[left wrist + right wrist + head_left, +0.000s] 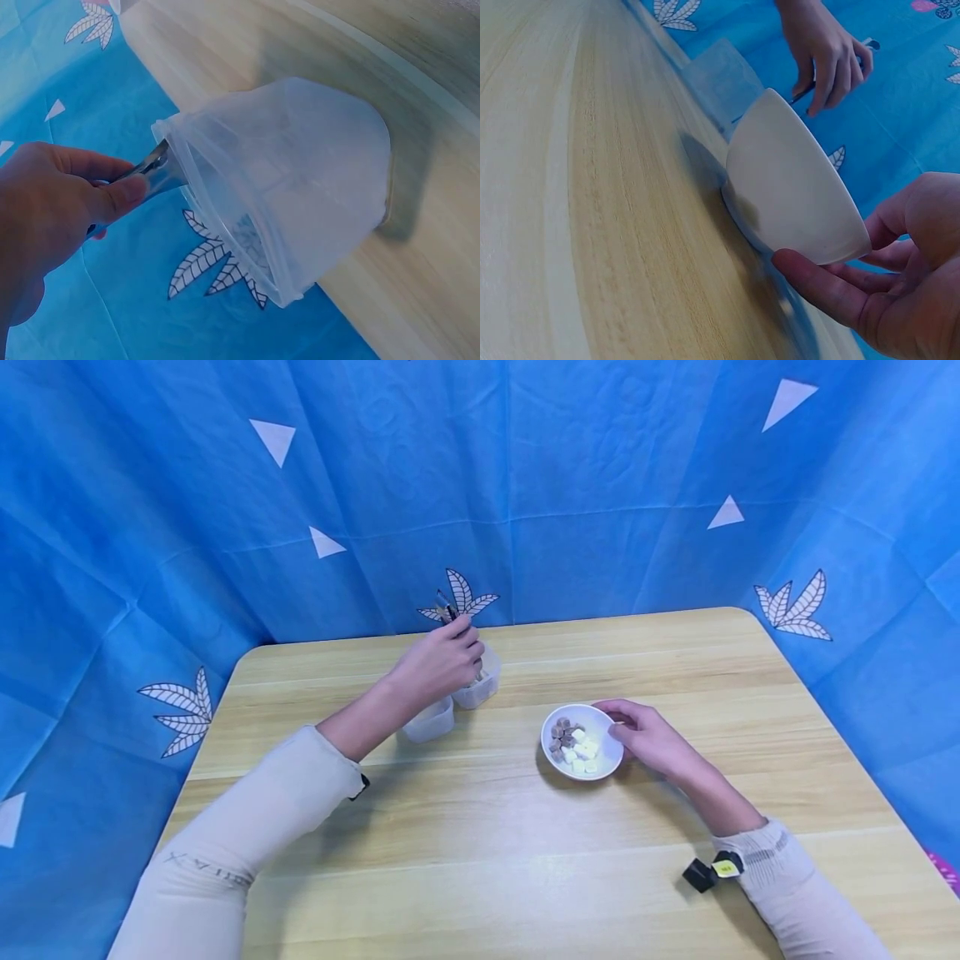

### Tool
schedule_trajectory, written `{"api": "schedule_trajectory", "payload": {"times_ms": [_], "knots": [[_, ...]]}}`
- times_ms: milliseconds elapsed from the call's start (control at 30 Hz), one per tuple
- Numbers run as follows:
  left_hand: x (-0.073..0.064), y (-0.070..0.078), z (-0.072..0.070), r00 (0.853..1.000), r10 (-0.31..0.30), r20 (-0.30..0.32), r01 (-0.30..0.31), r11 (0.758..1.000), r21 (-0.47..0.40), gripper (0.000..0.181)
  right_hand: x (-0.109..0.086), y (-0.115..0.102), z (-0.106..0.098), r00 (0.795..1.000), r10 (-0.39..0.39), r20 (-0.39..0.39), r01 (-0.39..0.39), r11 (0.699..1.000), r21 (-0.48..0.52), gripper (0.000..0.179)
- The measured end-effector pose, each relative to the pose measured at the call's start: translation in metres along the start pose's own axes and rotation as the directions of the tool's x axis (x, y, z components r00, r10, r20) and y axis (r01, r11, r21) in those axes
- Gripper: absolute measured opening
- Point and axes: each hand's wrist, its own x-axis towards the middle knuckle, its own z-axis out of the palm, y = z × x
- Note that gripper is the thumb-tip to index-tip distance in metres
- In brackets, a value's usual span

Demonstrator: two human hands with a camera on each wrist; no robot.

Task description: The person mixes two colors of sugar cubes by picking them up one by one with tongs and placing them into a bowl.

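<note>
My left hand (444,662) pinches a pair of metal tongs (163,174) between thumb and fingers. Their lower end reaches into a translucent plastic tub (480,692) near the table's back edge; what they touch inside is hidden. A second translucent tub (431,725) stands just in front, partly covered by my left forearm. To the right, a white bowl (606,748) holds several brown cubes (558,739) and several white cubes (582,752). My right hand (651,740) grips the bowl's right side, with thumb and fingers at its rim. In the right wrist view the bowl appears side-on.
The wooden table (525,860) has rounded back corners. A blue patterned cloth (577,460) hangs behind and beside it. Small dark devices are strapped to both wrists; the right one (701,875) sits just above the tabletop.
</note>
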Motion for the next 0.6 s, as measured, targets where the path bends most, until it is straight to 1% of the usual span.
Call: {"api": "schedule_trajectory", "payload": {"times_ms": [100, 167, 333, 600], "knots": [[0.0032, 0.0017, -0.0025, 1.0, 0.016, -0.002, -0.016, 0.999, 0.034, 0.027, -0.0001, -0.0005, -0.0001, 1.0, 0.001, 0.001, -0.001, 1.0, 0.003, 0.046], [0.0044, 0.0026, -0.0041, 1.0, 0.018, 0.001, -0.018, 0.999, 0.04, 0.027, -0.0001, -0.0007, -0.0001, 1.0, 0.002, 0.002, -0.002, 1.0, 0.004, 0.046], [0.0046, 0.0043, -0.0052, 1.0, 0.011, 0.014, -0.011, 0.999, 0.035, 0.025, 0.0001, -0.0002, -0.0001, 1.0, 0.005, 0.004, -0.005, 1.0, -0.002, 0.047], [0.0031, 0.0072, -0.0024, 1.0, -0.003, -0.002, 0.003, 1.0, 0.026, 0.021, 0.0008, 0.0, 0.0006, 1.0, -0.004, -0.001, 0.004, 1.0, -0.023, 0.047]]}}
